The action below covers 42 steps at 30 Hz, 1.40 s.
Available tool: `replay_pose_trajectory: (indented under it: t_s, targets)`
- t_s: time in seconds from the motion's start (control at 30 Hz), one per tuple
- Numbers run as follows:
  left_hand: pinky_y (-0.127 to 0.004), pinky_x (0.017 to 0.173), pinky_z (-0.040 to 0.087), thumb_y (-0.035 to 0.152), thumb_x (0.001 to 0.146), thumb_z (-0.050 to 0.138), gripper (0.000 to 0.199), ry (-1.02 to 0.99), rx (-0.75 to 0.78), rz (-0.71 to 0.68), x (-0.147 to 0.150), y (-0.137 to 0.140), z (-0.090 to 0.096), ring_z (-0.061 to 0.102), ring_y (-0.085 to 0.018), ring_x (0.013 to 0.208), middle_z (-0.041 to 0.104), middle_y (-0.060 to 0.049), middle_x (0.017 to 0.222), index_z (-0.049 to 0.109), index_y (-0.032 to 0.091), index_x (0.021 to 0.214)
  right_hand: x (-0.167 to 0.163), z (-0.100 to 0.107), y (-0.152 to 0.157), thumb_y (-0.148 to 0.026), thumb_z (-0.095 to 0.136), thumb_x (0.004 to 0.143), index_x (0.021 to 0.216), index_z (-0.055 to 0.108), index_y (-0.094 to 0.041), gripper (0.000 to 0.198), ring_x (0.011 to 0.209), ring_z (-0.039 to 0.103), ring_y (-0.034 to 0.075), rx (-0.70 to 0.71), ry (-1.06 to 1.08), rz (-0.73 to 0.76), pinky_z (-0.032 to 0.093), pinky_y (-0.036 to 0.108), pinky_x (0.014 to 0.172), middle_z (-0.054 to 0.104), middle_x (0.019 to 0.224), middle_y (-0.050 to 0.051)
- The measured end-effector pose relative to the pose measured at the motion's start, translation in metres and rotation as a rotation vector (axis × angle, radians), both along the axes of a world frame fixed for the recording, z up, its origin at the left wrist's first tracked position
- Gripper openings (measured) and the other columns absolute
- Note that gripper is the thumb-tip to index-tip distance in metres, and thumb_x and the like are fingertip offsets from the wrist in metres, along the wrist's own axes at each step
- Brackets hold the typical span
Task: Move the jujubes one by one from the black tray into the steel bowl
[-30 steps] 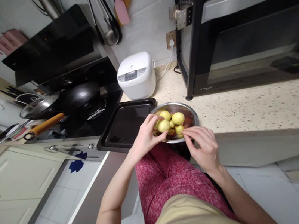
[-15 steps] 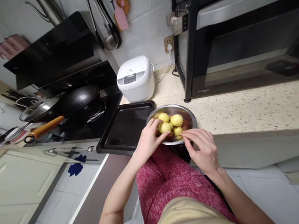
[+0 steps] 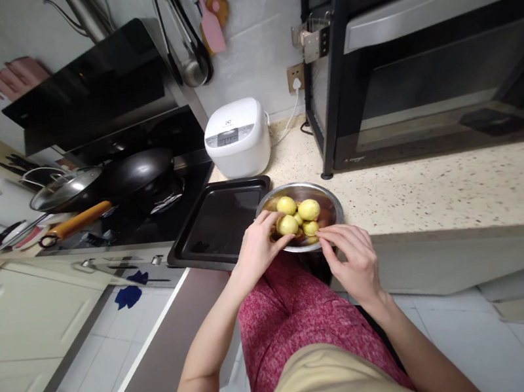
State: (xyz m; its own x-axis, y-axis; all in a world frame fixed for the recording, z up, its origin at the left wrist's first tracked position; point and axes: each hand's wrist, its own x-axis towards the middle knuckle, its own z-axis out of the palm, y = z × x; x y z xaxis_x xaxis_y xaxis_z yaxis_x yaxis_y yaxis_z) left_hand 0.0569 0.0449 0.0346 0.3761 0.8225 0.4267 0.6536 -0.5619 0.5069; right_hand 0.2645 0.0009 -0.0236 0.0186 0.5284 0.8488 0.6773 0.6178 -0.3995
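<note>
A steel bowl (image 3: pixel 336 201) at the counter's front edge holds several pale yellow potatoes, with reddish-brown patches showing below them. My left hand (image 3: pixel 260 244) reaches over the bowl's left side, its thumb and fingers round one potato (image 3: pixel 287 225). Over the right front rim, my right hand (image 3: pixel 354 257) is closed in a pinch, thumb against fingertips. Those fingertips are close to a smaller potato (image 3: pixel 311 228); whatever they pinch, if anything, is too small to tell. Left of the bowl lies a black baking tray (image 3: pixel 260 185), partly behind my left hand.
A white rice cooker (image 3: pixel 238 140) stands behind the tray. To the left, a wok (image 3: pixel 139 172) and a lidded pan (image 3: pixel 66 189) sit on the stove. A large black oven (image 3: pixel 433 83) occupies the right. Below the tray, a cabinet door (image 3: pixel 167 350) hangs open.
The whole view has shifted very slightly. Both hands keep nearly the same pose at the bowl, and the potatoes stay in place.
</note>
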Motion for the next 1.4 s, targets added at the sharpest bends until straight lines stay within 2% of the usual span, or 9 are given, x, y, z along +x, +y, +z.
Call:
replay_pose_trajectory:
  t_s: [0.13,0.27,0.7,1.1,1.27,1.4]
  targets:
    - [-0.033,0.084,0.061,0.019,0.084,0.078,0.035,-0.043,-0.001,-0.025,0.005,0.001,0.001,0.069,-0.021,0.096,0.065,-0.007,0.112,0.065,0.020,0.116,-0.002,0.001,0.000,-0.012,0.064,0.097,0.104,0.073,-0.023,0.015,0.092,0.073,0.021,-0.007,0.003,0.008,0.052,0.040,0.089,0.079,0.098,0.005]
    - [-0.031,0.080,0.062,0.018,0.084,0.076,0.031,-0.115,-0.030,-0.057,0.011,0.003,-0.002,0.068,-0.020,0.097,0.062,-0.008,0.111,0.066,0.018,0.113,-0.002,0.001,0.000,-0.011,0.064,0.097,0.104,0.072,-0.022,0.015,0.093,0.072,0.022,0.007,-0.008,0.007,0.052,0.040,0.089,0.079,0.098,0.005]
    - [-0.036,0.090,0.060,0.025,0.089,0.079,0.035,-0.058,-0.038,0.006,0.001,0.001,0.001,0.071,-0.023,0.099,0.068,-0.010,0.117,0.067,0.018,0.120,0.000,-0.001,0.000,-0.011,0.065,0.097,0.104,0.072,-0.022,0.015,0.093,0.073,0.021,-0.001,-0.007,-0.005,0.052,0.040,0.088,0.079,0.099,0.005]
    - [-0.039,0.095,0.061,0.029,0.089,0.079,0.036,-0.111,-0.031,0.007,-0.005,-0.004,0.001,0.071,-0.024,0.104,0.067,-0.011,0.119,0.067,0.020,0.122,-0.001,0.000,-0.001,-0.011,0.065,0.096,0.104,0.072,-0.022,0.016,0.093,0.072,0.021,-0.002,-0.008,-0.003,0.051,0.039,0.089,0.079,0.099,0.004]
    - [-0.036,0.093,0.063,0.030,0.091,0.077,0.037,-0.175,0.017,0.065,-0.013,-0.019,0.009,0.069,-0.023,0.110,0.067,-0.011,0.123,0.067,0.021,0.125,-0.002,0.000,-0.001,-0.011,0.065,0.096,0.104,0.072,-0.022,0.015,0.093,0.072,0.021,0.002,-0.004,0.003,0.051,0.039,0.089,0.079,0.099,0.005]
    - [-0.034,0.091,0.064,0.031,0.095,0.072,0.030,-0.255,0.108,0.178,-0.018,-0.045,0.014,0.068,-0.021,0.110,0.069,-0.008,0.120,0.070,0.024,0.124,-0.002,0.001,-0.002,-0.011,0.064,0.096,0.103,0.073,-0.023,0.016,0.093,0.072,0.021,0.005,0.008,0.000,0.052,0.039,0.088,0.079,0.098,0.005]
